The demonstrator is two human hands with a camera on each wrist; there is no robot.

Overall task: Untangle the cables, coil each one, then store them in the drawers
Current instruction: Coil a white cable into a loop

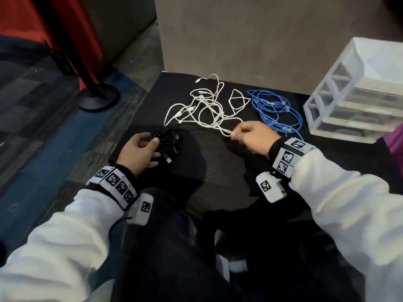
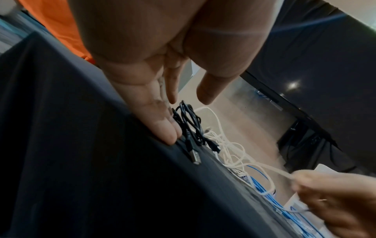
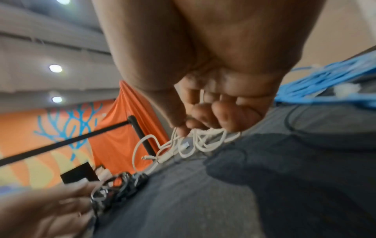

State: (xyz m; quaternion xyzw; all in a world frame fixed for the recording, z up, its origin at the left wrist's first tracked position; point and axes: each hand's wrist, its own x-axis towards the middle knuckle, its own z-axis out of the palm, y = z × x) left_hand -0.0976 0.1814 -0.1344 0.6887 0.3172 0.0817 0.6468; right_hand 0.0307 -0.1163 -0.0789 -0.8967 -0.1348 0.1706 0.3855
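Cables sorted into three piles on a black table [image 1: 218, 153], clear drawers [image 1: 357, 99] at the far right.

Largest first: the drawers are seen shut, just beside the blue cable [image 1: 277, 110], which is loosely looped and lies apart from the rest. The white cables [image 1: 205, 107] are spread mid-table, still knotted; a strand at the near edge is pinched by the curled fingers of the right hand [image 1: 253, 136]. The black cable [image 1: 166, 138] is bunched at the left, with the left hand [image 1: 139, 151] resting beside it, fingers relaxed and touching the bundle, nothing clearly gripped. All cables are judged light, limp and springy, likely to snag at plugs; hold is best taken near a plug end. White loops are crossed over each other, so pulling may tighten knots.
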